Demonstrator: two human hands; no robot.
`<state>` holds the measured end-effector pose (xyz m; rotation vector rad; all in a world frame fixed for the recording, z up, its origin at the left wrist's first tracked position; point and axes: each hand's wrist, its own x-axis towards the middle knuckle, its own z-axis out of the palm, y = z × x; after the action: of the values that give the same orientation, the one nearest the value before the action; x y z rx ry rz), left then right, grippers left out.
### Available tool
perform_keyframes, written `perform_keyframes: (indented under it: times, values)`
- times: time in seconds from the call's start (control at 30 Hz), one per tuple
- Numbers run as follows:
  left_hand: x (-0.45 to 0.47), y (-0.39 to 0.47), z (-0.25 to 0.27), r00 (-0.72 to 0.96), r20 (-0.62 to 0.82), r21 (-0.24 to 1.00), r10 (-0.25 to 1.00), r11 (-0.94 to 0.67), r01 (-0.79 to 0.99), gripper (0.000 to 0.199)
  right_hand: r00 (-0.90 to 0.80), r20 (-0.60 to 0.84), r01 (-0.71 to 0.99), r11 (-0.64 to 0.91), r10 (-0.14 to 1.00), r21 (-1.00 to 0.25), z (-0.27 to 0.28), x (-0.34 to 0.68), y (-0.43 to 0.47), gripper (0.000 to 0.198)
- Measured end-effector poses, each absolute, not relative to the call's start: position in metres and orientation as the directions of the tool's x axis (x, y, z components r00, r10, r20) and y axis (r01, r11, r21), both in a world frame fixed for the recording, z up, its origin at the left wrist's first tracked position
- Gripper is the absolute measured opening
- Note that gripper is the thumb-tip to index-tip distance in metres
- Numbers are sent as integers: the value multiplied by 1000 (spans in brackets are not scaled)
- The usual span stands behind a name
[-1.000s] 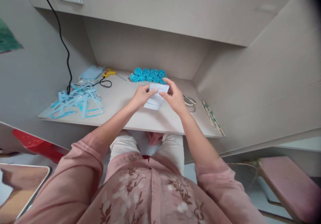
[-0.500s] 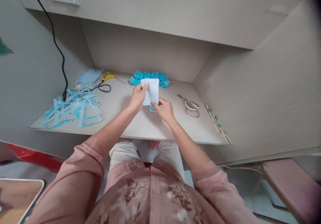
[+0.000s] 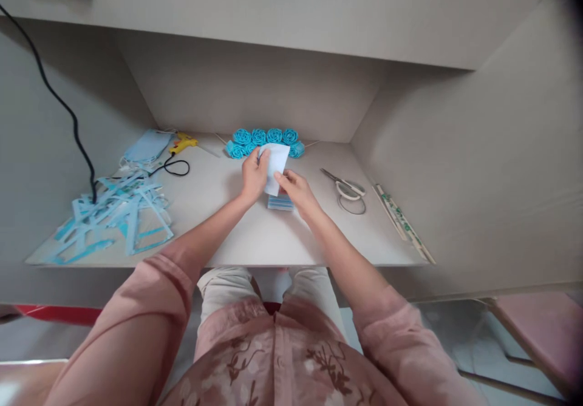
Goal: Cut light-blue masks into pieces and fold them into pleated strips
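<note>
Between my two hands is a pale blue-white sheet (image 3: 277, 163), rectangular and slightly bent, that looks like face-mask fabric. My left hand (image 3: 255, 174) is closed on its left side, thumb in front. Lower down, my right hand (image 3: 294, 189) pinches the sheet's right edge between thumb and fingers. Under the sheet, a stack of pleated blue pieces (image 3: 280, 203) lies on the desk, partly hidden by my right hand. Behind it sit several bright blue rolled flowers (image 3: 274, 136) in two rows, some covered by the sheet and my left hand.
At left lies a pile of cut blue strips (image 3: 132, 209), with face masks (image 3: 148, 147) and a yellow glue gun (image 3: 183, 144) behind. Scissors (image 3: 348, 189) rest at right, beside thin sticks (image 3: 405, 224) along the side wall. A black cord (image 3: 59, 99) hangs at left.
The sheet has gone from flat to bent and angled in my hands. My right hand has risen slightly, showing more of the pleated stack. The camera view has shifted.
</note>
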<state>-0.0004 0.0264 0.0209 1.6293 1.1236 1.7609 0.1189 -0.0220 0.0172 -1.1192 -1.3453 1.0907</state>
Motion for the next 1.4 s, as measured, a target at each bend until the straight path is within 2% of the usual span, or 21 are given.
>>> perform_keyframes:
  times: [0.07,0.17,0.3,0.37,0.5,0.6,0.8,0.9,0.97,1.03,1.17,1.27,1.33,1.4]
  values:
    - [4,23,17,-162,569,822,807,-549,151,35,30,177,13,176,984,-984,20,118,-13,46]
    - [6,22,10,-169,500,864,849,-503,28,35,113,254,59,249,961,-967,15,115,0,41]
    - [4,26,2,-71,284,927,956,-293,-235,45,137,312,144,293,940,-945,7,115,7,34]
    - [3,27,0,1,228,926,974,-217,-308,52,144,317,170,292,937,-941,6,117,6,34]
    - [4,23,0,107,201,925,974,-152,-348,57,162,355,203,321,921,-925,6,122,2,35]
    - [5,18,1,144,115,942,983,-62,-330,58,169,399,265,348,901,-899,6,125,1,35]
    - [-1,23,1,77,-9,913,997,39,-405,51,166,472,366,391,866,-845,20,158,10,35]
    - [-7,32,2,-27,-54,879,998,34,-476,42,103,479,646,308,872,-699,33,206,11,32]
    - [-10,37,3,-65,-79,850,995,33,-526,34,61,391,895,123,918,-428,38,243,7,28]
    - [-12,40,4,-93,-105,822,990,33,-569,26,90,237,994,-72,967,-82,39,273,0,29]
    - [-14,43,3,-128,-144,782,981,33,-623,22,128,29,988,-130,991,78,27,305,-8,34]
    - [-16,46,1,-138,-177,772,974,50,-633,23,110,-17,983,-106,994,152,18,310,-6,40]
    - [-18,47,1,-146,-186,766,972,50,-641,22,80,9,989,-80,997,125,18,312,-2,43]
    - [-19,47,2,-148,-192,756,970,50,-653,21,95,47,995,-96,994,6,23,312,3,49]
